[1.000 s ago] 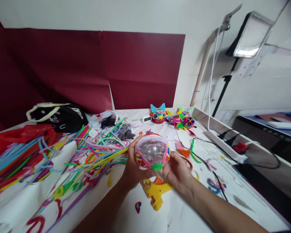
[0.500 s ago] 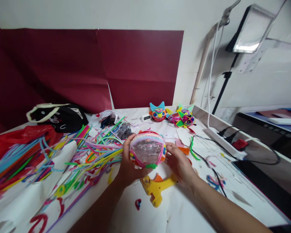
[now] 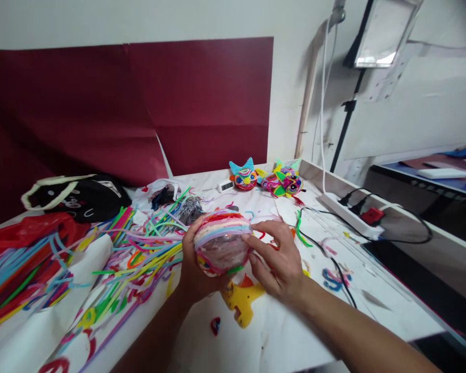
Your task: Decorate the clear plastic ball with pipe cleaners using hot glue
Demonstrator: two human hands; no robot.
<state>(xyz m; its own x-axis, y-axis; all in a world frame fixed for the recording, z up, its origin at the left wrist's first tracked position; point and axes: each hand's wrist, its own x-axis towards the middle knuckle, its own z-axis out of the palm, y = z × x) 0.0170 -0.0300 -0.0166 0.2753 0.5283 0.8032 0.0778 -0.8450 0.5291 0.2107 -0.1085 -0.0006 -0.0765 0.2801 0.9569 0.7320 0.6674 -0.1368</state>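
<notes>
A clear plastic ball [image 3: 227,251], partly covered with rows of red, pink, white, blue and purple pipe cleaners, is held above the table. My left hand [image 3: 192,264] wraps round its left side and underside. At the right edge, the fingertips of my right hand [image 3: 277,256] press against the pipe-cleaner band; whether they pinch a loose end is hard to see. Below the ball lies a yellow tool that looks like a glue gun [image 3: 243,305], partly hidden by my hands. A small red and blue pipe-cleaner scrap [image 3: 215,325] sits near it.
Loose pipe cleaners [image 3: 140,259] and a red bag [image 3: 34,228] spread over the left. Behind stand two pipe-cleaner figures [image 3: 245,176] and a small white digital display [image 3: 226,186]. A power strip [image 3: 351,215] with black cables runs along the right edge.
My right hand has closed in on the ball's right edge, its fingers now touching the band. The ball has tilted, showing more of its striped top. The view has shifted slightly right.
</notes>
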